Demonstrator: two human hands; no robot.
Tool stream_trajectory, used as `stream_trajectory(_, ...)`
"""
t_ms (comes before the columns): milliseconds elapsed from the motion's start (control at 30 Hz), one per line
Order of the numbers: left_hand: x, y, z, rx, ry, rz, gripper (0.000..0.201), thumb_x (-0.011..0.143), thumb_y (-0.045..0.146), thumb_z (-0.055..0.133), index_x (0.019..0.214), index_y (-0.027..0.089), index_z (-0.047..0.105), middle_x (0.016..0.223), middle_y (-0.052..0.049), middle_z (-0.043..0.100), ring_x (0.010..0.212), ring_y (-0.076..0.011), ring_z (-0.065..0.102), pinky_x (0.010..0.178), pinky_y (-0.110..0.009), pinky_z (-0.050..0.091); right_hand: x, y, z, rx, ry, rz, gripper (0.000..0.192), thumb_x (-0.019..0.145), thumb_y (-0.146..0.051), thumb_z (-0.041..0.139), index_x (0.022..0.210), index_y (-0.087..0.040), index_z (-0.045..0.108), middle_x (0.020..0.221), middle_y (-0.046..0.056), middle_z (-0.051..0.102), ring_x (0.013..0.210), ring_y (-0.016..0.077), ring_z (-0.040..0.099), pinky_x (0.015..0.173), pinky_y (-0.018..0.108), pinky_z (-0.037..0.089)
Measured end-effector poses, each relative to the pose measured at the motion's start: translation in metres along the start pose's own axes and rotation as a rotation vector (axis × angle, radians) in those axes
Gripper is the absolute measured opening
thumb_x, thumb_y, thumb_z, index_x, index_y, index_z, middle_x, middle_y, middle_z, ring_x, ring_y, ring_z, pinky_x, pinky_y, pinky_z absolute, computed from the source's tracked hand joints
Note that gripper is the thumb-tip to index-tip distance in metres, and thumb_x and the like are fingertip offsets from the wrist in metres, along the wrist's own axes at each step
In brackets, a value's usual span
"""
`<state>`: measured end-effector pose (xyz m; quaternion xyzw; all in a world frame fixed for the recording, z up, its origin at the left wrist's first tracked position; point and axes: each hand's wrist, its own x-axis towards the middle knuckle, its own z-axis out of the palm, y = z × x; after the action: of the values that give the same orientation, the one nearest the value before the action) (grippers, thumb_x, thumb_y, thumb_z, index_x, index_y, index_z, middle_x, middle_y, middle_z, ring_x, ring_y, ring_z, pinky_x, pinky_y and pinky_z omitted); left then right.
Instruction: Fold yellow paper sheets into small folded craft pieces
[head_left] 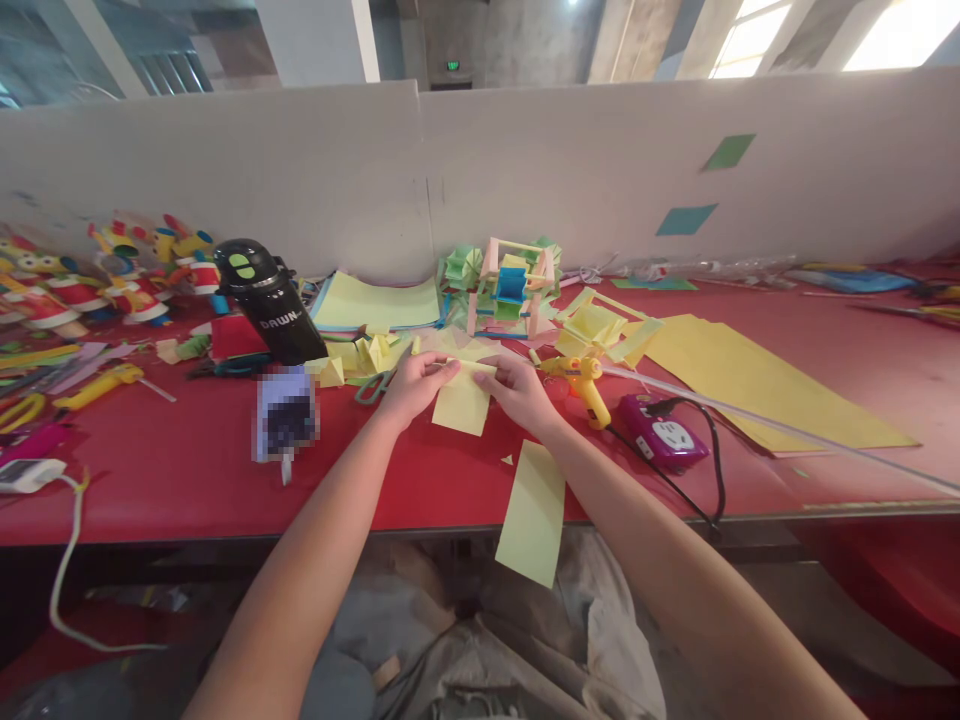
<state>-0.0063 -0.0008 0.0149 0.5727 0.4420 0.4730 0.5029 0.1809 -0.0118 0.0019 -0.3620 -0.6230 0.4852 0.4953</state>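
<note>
Above the red table (187, 480), your left hand (411, 388) and right hand (520, 390) met over a pale yellow paper square (463, 400), both forearms reaching in from the near edge. Your left hand's fingers (444, 370) were curled, thumb pinching the square's upper left edge; your right hand gripped its upper right edge, fingers bent over the top. The square hung just above the table, tilted toward you. A yellow paper strip (534, 512) lay below your right hand, overhanging the table's near edge. Green-handled scissors (377, 384) lay just left of your left hand. A yellow glue gun (586, 385) stood right of your right hand, beside a purple power socket (664, 432). A black bottle (270, 300) stood well left.
</note>
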Motion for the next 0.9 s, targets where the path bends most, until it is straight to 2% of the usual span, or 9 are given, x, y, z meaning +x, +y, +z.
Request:
stream_trajectory(167, 0.0031, -0.0025, -0.0009, 0.04, 0.075, 0.069, 0.044, 0.07, 0.053, 0.077, 0.09, 0.015, 0.073, 0.084, -0.006, 0.074, 0.086, -0.0253, 0.069, 0.082, -0.039, 0.055, -0.0014, -0.0027, 0.0012, -0.024, -0.015, 0.016, 0.039, 0.079, -0.051, 0.071, 0.099, -0.019, 0.064, 0.081, 0.005, 0.072, 0.073, 0.021, 0.069, 0.062, 0.032, 0.054)
stream_trajectory(300, 0.0048, -0.0059, -0.003, 0.083, 0.076, 0.075, 0.042, 0.074, 0.054, 0.073, 0.089, 0.015, 0.074, 0.08, -0.005, 0.073, 0.083, -0.0252, 0.069, 0.08, -0.04, 0.055, -0.0023, -0.0044, 0.0016, -0.07, -0.02, 0.005, 0.038, 0.08, -0.051, 0.07, 0.099, -0.019, 0.064, 0.076, 0.003, 0.07, 0.069, 0.0194, 0.066, 0.06, 0.031, 0.053)
stream_trajectory(467, 0.0057, -0.0078, -0.0048, 0.114, 0.076, 0.108, 0.038, 0.074, 0.05, 0.075, 0.09, 0.015, 0.074, 0.081, -0.006, 0.074, 0.085, -0.0261, 0.069, 0.081, -0.04, 0.055, -0.0024, -0.0045, 0.002, -0.062, -0.037, 0.007, 0.039, 0.081, -0.053, 0.069, 0.099, -0.019, 0.064, 0.082, 0.004, 0.07, 0.073, 0.0195, 0.066, 0.062, 0.031, 0.052)
stream_trajectory(700, 0.0022, -0.0021, -0.0022, 0.047, 0.039, 0.029, 0.036, 0.074, 0.048, 0.075, 0.09, 0.015, 0.074, 0.092, -0.01, 0.076, 0.094, -0.0296, 0.07, 0.089, -0.045, 0.055, 0.0001, -0.001, -0.0002, -0.05, -0.008, 0.004, 0.038, 0.08, -0.053, 0.069, 0.099, -0.02, 0.064, 0.083, 0.005, 0.071, 0.074, 0.0207, 0.067, 0.061, 0.032, 0.053)
stream_trajectory(900, 0.0021, -0.0042, -0.0045, 0.024, -0.015, 0.025, 0.037, 0.071, 0.046, 0.079, 0.089, 0.015, 0.075, 0.09, -0.01, 0.077, 0.091, -0.0296, 0.071, 0.09, -0.047, 0.055, 0.0011, 0.0022, -0.0008, -0.026, 0.006, 0.003, 0.034, 0.08, -0.048, 0.07, 0.097, -0.02, 0.064, 0.085, 0.005, 0.071, 0.076, 0.0206, 0.067, 0.065, 0.033, 0.053)
